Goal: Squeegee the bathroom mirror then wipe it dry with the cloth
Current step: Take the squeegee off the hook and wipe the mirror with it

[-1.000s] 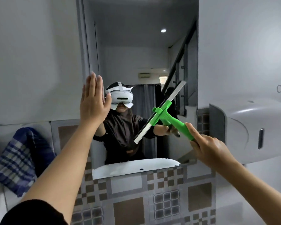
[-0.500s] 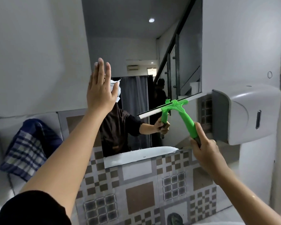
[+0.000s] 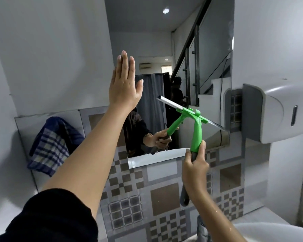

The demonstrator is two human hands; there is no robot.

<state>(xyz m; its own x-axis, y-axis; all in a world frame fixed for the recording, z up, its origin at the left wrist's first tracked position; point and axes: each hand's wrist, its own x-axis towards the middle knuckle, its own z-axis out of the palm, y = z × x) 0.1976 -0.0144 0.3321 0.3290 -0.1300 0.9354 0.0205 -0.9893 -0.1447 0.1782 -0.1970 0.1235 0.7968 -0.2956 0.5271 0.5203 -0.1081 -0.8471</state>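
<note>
The tall mirror [image 3: 164, 41] hangs on the wall ahead. My right hand [image 3: 195, 170] grips the handle of a green squeegee [image 3: 196, 130], whose blade lies against the lower right of the glass, tilted down to the right. My left hand [image 3: 124, 84] is raised flat with fingers together, at the mirror's left edge, holding nothing. A blue and white checked cloth [image 3: 51, 145] hangs on the ledge to the left, away from both hands.
A white wall dispenser [image 3: 278, 112] juts out just right of the mirror, close to the blade's right end. Patterned grey and brown tiles [image 3: 164, 198] cover the wall below. A white basin rim [image 3: 273, 231] shows at the bottom right.
The squeegee blade has swung from a steep diagonal to a tilt down to the right and moved lower right on the glass. The view has shifted, and my left hand stays raised.
</note>
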